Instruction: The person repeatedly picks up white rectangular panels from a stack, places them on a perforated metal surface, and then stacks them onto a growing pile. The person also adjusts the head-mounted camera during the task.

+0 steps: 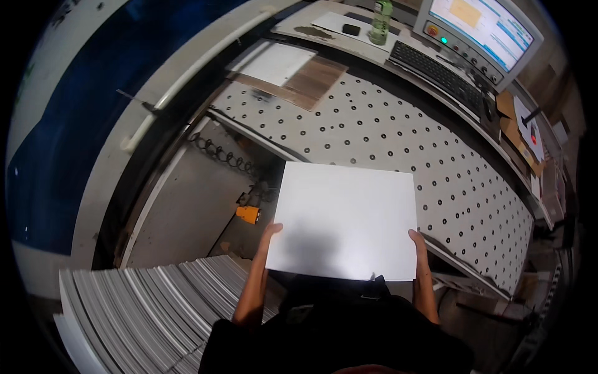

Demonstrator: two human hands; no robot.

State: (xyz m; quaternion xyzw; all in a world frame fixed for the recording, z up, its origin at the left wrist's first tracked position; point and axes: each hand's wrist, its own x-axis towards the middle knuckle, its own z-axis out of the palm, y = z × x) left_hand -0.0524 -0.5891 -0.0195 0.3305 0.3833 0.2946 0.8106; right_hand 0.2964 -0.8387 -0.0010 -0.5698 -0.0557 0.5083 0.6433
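Black clothing (349, 330) nearest, with thick stack of grey-white sheets (149, 305) beside left forearm (251, 293). Just ahead, holds white rectangular panel (349, 215): grasps its left edge in left hand (273, 229), its right edge in right hand (417, 239), with thumb visible at each. Hides part of near edge of dotted tabletop (467, 215) behind it; cannot tell whether touching. Short of that edge, toward left, orange connector (248, 215). Across far left corner of tabletop, brown board (316, 81), partly covered by white sheet (274, 62). Along far edge, raised counter (291, 20) with black keyboard (436, 76); green bottle (380, 26) to its left, lit monitor (481, 28) behind it.
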